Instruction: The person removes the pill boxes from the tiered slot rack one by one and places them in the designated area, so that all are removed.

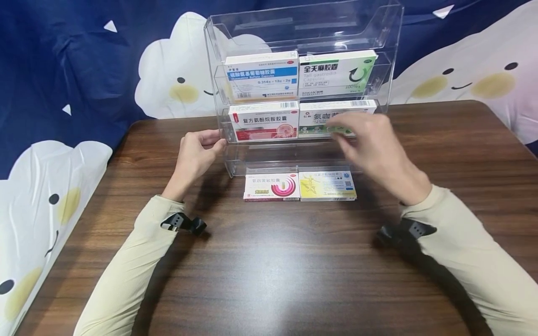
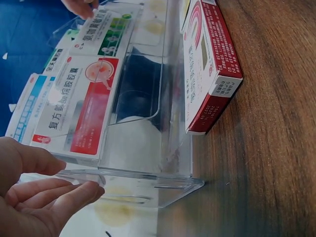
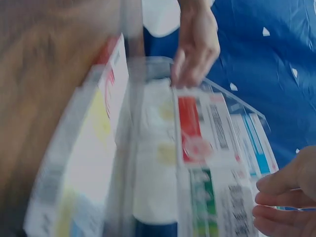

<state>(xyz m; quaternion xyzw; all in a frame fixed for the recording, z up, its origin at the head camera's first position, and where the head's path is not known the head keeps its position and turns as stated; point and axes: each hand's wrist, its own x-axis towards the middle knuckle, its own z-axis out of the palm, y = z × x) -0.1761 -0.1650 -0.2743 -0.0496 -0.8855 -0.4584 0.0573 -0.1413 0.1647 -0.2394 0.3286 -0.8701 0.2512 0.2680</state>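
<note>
A clear acrylic display rack (image 1: 277,154) stands on the table with medicine boxes in its tiers. My left hand (image 1: 196,156) pinches the rack's left side panel, thumb on one face and fingers on the other. My right hand (image 1: 370,140), blurred, is in front of the green-and-white medicine box (image 1: 313,120) in the middle tier, hiding its right part. Its thumb and fingers are apart with nothing seen between them. Beside that box is a red-and-white medicine box (image 1: 265,122). Above them sit a blue-and-white box (image 1: 262,77) and a white-and-green box (image 1: 336,74).
A pink-and-white box (image 1: 272,186) and a yellow-and-white box (image 1: 328,185) lie side by side at the rack's front foot. The brown wooden table (image 1: 260,270) extends toward me. A blue cloth with white clouds (image 1: 168,70) hangs behind.
</note>
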